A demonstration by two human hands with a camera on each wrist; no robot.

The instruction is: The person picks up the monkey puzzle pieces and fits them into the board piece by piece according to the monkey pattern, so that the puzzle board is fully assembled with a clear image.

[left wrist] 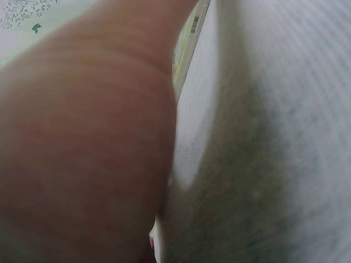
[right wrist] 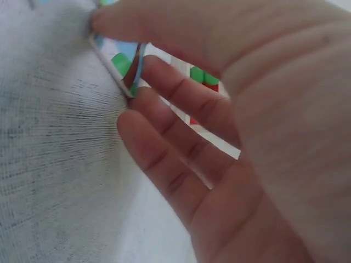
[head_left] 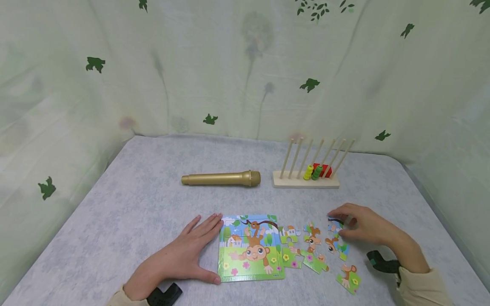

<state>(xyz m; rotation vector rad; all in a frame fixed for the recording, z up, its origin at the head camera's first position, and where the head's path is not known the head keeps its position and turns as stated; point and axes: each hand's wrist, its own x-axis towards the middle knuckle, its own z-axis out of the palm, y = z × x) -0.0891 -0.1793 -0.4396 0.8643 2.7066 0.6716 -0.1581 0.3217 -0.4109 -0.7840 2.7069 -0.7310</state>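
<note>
The left hand (head_left: 180,259) lies flat, fingers straight, against the puzzle board (head_left: 250,248) as if to steady it on the bench (head_left: 134,204), while the right hand (head_left: 363,229) pinches a loose puzzle piece (head_left: 334,224) beside it.

Puzzle board (head_left: 250,248) front centre; loose pieces (head_left: 314,250) just right; microphone (head_left: 222,179) behind; peg rack (head_left: 306,180) right of microphone.
</note>
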